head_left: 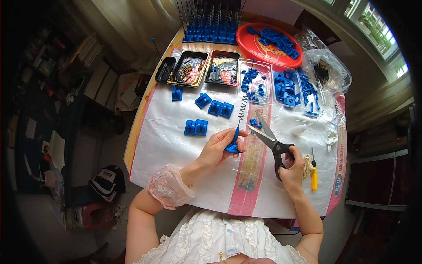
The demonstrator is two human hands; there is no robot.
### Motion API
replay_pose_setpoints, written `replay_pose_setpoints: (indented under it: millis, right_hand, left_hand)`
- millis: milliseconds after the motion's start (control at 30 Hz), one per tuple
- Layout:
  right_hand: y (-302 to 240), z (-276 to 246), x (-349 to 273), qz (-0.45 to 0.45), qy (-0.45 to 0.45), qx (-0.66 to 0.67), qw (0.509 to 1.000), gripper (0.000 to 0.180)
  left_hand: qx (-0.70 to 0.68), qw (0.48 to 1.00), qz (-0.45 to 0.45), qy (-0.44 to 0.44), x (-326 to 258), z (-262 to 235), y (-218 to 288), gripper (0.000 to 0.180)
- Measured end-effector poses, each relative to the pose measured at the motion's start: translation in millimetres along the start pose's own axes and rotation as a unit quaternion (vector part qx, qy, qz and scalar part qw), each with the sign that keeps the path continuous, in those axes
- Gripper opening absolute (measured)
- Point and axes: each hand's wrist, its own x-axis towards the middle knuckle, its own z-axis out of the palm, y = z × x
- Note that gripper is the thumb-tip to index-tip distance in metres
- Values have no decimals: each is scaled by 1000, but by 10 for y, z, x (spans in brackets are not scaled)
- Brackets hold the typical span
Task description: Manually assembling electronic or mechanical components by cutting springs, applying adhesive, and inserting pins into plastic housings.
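The right hand (293, 169) grips open scissors (269, 138), blades pointing to 10 o'clock. At its 9 o'clock, the left hand (220, 147) pinches a blue plastic piece (232, 148) carrying a coiled spring (242, 108) that rises toward 12 o'clock above the tabletop (176, 145).

Left hand (218, 148) is gripping a blue clip (232, 147) w/ a coiled spring (243, 107) rising from it; right hand (292, 169) is holding scissors (269, 138) open, blades just right of the clip, yellow knife (314, 177) lying further right.
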Motion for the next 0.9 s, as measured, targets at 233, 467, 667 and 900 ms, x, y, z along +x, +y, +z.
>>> replay_pose_setpoints:
  millis: [233, 467, 667, 900]
  right_hand:
    - [-15, -5, 4, 9, -9, 6, 1000, 41]
    - [14, -1, -3, 11, -3, 10, 1000, 41]
    - [-2, 1, 9, 13, -11, 20, 1000, 40]
    - [-30, -17, 14, 8, -14, -2, 1000, 41]
  left_hand:
    - [11, 1000, 10, 6, -2, 14, 8, 39]
    - [14, 1000, 3, 12, 16, 54, 11, 35]
    - [20, 1000, -13, -17, 8, -97, 0, 32]
    - [-25, 999, -8, 36, -17, 55, 51, 25]
